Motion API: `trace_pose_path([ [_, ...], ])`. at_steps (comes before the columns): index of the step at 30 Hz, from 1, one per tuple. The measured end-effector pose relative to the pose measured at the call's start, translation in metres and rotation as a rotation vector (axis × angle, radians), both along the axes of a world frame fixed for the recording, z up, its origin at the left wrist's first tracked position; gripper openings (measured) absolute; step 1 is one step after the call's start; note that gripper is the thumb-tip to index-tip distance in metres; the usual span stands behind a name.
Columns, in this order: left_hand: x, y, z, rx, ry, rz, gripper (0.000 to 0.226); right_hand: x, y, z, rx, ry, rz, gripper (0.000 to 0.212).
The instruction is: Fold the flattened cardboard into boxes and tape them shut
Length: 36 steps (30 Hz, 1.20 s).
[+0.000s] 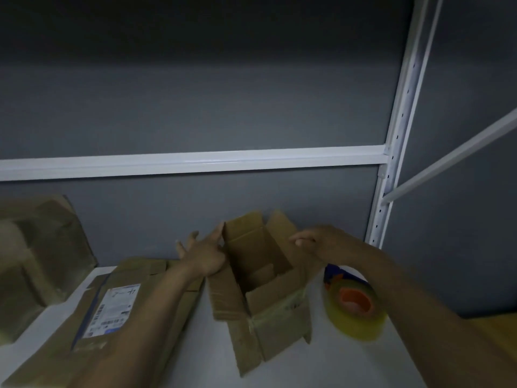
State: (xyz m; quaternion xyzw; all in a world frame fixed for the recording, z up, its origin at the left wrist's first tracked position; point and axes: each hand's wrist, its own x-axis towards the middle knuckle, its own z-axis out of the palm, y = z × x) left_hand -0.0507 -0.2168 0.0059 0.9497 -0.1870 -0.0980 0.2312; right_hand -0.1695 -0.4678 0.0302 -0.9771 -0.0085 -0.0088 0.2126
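Observation:
An opened-up brown cardboard box [268, 312] stands on the white shelf [321, 357], its top flaps raised and its inside showing. My left hand [202, 254] lies against the box's left flap with fingers stretched out, the index finger along the flap's edge. My right hand [316, 242] reaches over the right flap with fingers loosely extended and touches it. A roll of clear tape [355, 309] with an orange core sits right of the box, under my right forearm. Flattened cardboard [117, 312] with a white label lies to the left.
More worn cardboard pieces [42, 261] lean against the grey wall at far left. A white metal shelf upright [391, 163] and crossbeam [195, 162] frame the back and right. A blue object [334, 271] peeks out behind the tape roll.

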Motion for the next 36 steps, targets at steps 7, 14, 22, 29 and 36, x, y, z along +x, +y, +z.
trace_pose_path([
  [7,-0.003,-0.016,-0.005,-0.196,-0.078,-0.041,0.041,-0.005,-0.033,-0.004,0.174,0.056,0.116,0.031],
  [14,-0.009,-0.037,-0.015,-0.155,-0.07,0.072,0.026,-0.01,-0.044,-0.002,0.291,0.18,0.161,0.038],
  [22,-0.023,-0.044,-0.019,-0.158,-0.078,0.093,0.028,-0.018,-0.028,0.002,-0.175,0.01,0.176,0.048],
  [29,-0.03,-0.02,-0.002,-0.107,0.074,-0.341,0.077,-0.004,-0.025,-0.009,-0.379,-0.153,0.075,0.043],
  [36,-0.011,0.0,0.0,0.171,0.226,-0.481,0.104,-0.01,-0.017,-0.014,-0.213,-0.115,0.074,0.052],
])
